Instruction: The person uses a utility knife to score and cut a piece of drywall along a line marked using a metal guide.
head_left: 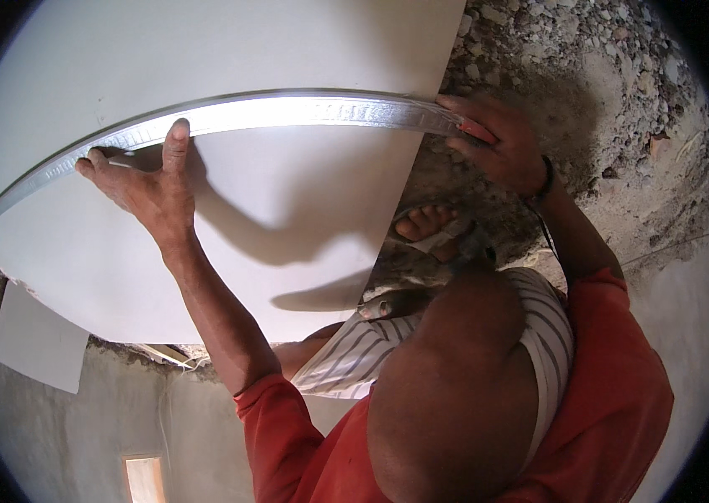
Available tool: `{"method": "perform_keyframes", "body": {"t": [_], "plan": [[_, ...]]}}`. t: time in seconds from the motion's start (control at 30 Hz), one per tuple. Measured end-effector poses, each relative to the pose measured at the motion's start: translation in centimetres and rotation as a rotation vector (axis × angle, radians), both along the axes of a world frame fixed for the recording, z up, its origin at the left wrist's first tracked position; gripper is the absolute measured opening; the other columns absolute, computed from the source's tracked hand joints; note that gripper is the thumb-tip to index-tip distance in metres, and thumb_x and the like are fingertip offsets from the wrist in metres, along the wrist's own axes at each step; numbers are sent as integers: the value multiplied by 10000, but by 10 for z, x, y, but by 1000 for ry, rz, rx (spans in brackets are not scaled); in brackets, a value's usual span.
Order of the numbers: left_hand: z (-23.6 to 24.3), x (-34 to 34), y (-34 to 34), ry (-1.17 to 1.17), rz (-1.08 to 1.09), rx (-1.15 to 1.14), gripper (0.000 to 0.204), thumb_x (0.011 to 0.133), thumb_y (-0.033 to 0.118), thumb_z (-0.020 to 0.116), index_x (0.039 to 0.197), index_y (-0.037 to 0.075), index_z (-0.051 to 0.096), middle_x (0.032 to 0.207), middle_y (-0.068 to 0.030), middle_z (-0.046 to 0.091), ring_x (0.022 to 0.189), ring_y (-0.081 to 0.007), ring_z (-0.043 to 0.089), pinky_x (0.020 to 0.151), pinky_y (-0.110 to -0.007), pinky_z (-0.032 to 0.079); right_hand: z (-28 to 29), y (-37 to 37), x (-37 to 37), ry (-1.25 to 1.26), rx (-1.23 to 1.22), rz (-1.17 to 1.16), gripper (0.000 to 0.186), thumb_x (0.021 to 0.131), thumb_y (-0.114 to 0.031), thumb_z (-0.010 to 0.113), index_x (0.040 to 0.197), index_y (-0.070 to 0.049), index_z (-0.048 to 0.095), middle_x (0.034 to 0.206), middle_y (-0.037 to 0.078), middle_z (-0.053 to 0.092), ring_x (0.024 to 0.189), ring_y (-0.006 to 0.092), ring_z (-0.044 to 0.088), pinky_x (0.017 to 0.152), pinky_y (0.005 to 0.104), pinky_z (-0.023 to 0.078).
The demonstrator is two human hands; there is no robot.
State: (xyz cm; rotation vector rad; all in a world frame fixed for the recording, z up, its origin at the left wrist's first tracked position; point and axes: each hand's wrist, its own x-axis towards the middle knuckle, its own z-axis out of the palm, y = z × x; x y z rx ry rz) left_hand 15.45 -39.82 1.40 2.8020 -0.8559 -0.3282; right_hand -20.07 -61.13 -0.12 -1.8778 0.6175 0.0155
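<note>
A long silvery metal profile [262, 115] lies across a large white board [287, 176], looking curved through the lens. My left hand [147, 180] holds the profile against the board, its thumb and fingertips spread apart along the near edge. At the profile's right end, just past the board's edge, my right hand [497, 142] is closed around a red utility knife [477, 130]. Fingers cover most of that knife, and its blade cannot be made out. The right fingertips also reach the profile's end.
Rubble and broken stone [572, 50] cover the ground to the right. My bare foot [426, 223] rests beside the board's right edge. A smaller white offcut [40, 335] leans at the lower left, near a grey wall [137, 411] with a small lit opening [146, 479].
</note>
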Motion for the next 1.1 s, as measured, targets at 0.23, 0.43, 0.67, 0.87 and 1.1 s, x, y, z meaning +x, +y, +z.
{"method": "perform_keyframes", "body": {"t": [0.23, 0.43, 0.67, 0.87, 1.1], "plan": [[-3, -3, -6, 2, -3, -36, 1377, 642, 740, 714, 1437, -150, 28, 1472, -400, 59, 1419, -491, 75, 1139, -618, 152, -2, 1, -4, 37, -29, 1, 515, 777, -82, 749, 1267, -74, 589, 1144, 116, 660, 982, 239, 656, 813, 331, 524], [-1, -7, -9, 27, 19, -73, 1402, 633, 734, 724, 1442, -130, -28, 1473, -396, 61, 1416, -495, 86, 1134, -636, 153, -7, -2, -6, -27, 61, -5, 527, 779, -81, 747, 1279, -74, 581, 1175, 119, 654, 1012, 245, 655, 841, 345, 523], [-1, -6, -8, 27, 29, -53, 1422, 604, 770, 710, 1444, -130, -2, 1472, -397, 53, 1414, -497, 84, 1119, -663, 167, -1, -7, -5, 39, 114, 10, 464, 793, -118, 737, 1239, -97, 611, 1181, 109, 658, 1044, 257, 648, 908, 364, 510], [0, -8, -11, 40, 39, -81, 1416, 600, 793, 690, 1446, -131, 31, 1475, -394, 21, 1415, -510, 40, 1107, -679, 169, 2, -7, -2, 38, 122, -1, 479, 802, -136, 726, 1263, -113, 601, 1165, 113, 663, 1045, 264, 648, 913, 366, 508], [-4, -3, -5, -1, -12, 8, 1389, 625, 755, 711, 1427, -164, 46, 1474, -394, 22, 1409, -518, 50, 1094, -691, 159, -1, -10, -6, 71, 127, 26, 491, 794, -137, 735, 1265, -105, 599, 1141, 116, 666, 1041, 266, 644, 907, 376, 502]]}}
